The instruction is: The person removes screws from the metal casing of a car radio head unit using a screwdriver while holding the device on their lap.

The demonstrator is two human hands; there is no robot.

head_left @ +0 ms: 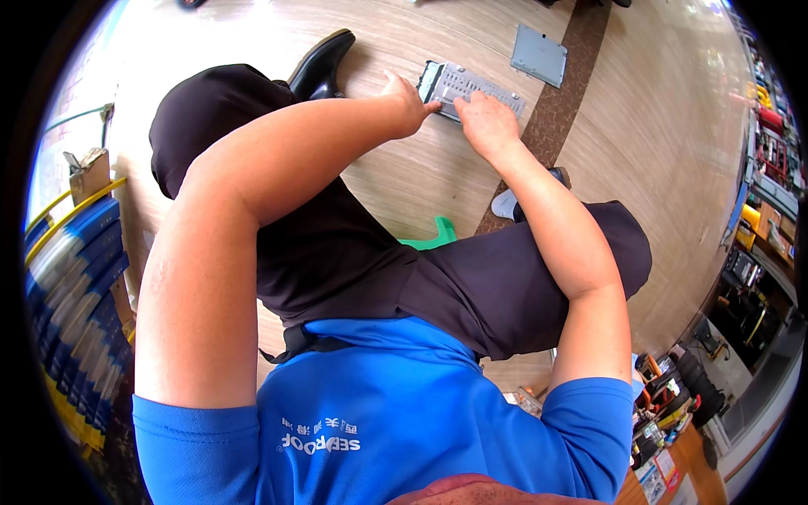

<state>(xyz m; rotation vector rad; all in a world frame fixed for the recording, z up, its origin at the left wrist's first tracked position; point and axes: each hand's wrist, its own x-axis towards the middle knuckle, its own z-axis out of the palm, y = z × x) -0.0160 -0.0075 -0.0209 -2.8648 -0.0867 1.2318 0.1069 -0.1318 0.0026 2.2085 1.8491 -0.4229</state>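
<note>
A silver perforated metal case (481, 86), with a darker end on its left, lies on the floor beyond my knees. At its near left corner, my left hand (409, 106) has its thumb against the case and a finger stretched away to the left, apart from the thumb. Curled over the near edge is my right hand (490, 124), with fingertips on the perforated top; its palm side is hidden. A flat grey metal cover plate (539, 55) lies on the floor farther off to the right, apart from both hands.
A dark brown strip (555, 126) crosses the pale floor (665, 126). My black shoe (322, 66) stands left of the case. Part of a green stool (438, 234) shows between my legs. Blue packages (80, 269) fill a yellow rack at left; crowded shelves (766, 194) line the right.
</note>
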